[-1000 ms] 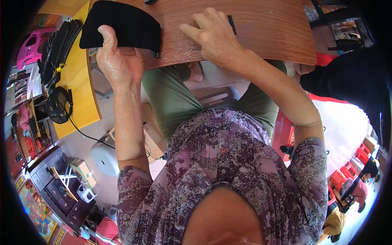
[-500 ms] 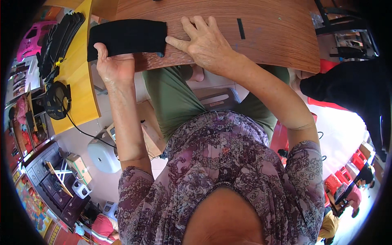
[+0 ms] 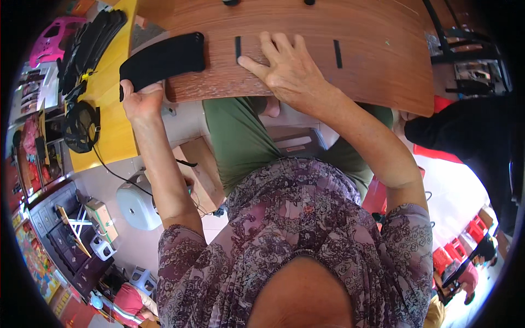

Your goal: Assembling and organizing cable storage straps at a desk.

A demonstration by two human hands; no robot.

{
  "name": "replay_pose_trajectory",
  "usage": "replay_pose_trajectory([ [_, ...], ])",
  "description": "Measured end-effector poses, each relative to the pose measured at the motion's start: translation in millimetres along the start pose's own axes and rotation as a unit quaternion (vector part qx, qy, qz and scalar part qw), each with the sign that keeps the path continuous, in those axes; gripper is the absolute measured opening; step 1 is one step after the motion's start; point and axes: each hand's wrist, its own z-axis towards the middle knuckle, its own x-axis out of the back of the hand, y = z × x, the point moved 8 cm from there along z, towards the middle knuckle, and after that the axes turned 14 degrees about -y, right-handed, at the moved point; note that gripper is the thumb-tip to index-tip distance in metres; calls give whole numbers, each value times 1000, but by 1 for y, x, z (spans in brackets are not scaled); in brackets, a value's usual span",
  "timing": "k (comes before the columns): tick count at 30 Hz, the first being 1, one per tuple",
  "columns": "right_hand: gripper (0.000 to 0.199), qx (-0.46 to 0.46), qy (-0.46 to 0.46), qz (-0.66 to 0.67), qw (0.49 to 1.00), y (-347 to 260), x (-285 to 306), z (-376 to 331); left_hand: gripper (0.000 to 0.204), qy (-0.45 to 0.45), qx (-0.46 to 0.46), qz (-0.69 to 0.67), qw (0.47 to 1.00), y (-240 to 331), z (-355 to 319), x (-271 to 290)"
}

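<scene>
A black curved band of cloth (image 3: 162, 63) lies over the left end of the brown wooden table. My left hand (image 3: 143, 103) grips its lower left end, palm up, with the fingers partly hidden under the cloth. To its right, a narrow black strip (image 3: 238, 50) lies on the tabletop. My right hand (image 3: 290, 74) rests on the wood with its fingers spread, the thumb tip beside that strip and nothing held. Farther right is another short black strip (image 3: 338, 53).
A yellow table (image 3: 104, 145) adjoins on the left, bearing a stack of black pieces (image 3: 90, 52) and a black mesh cap (image 3: 82, 127). A cardboard box (image 3: 197, 169) and a white stool (image 3: 136, 202) stand below. At the right is a person's black-clothed part (image 3: 465, 131).
My left hand has drawn the black cloth band left, away from my right hand, baring the narrow strip. The whole view has shifted slightly, so the table sits lower.
</scene>
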Motion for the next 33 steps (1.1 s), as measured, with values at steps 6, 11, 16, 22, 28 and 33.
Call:
replay_pose_trajectory([
  [6, 46, -2, 41, -22, 999, 5, 4, -13, 31, -96, -15, 2, 995, 8, -33, -33],
  [11, 48, -8, 72, 29, 997, 13, 6, -18, 27, -238, -18, 25, 971, 7, -65, -81],
  [16, 39, -97, 95, 570, 811, 47, 19, -38, 37, -240, -304, 477, 789, -2, -140, -167],
  [22, 47, -63, 130, 879, 454, 47, 74, -81, 34, -360, -546, 719, 235, -113, -209, -221],
  [28, 39, -179, 173, 811, 529, 76, 51, -132, 50, -447, -462, 725, 247, -150, -213, -224],
  [33, 33, -224, 148, 791, 550, 94, 36, -160, 67, -443, -140, 589, 661, -106, -143, -186],
])
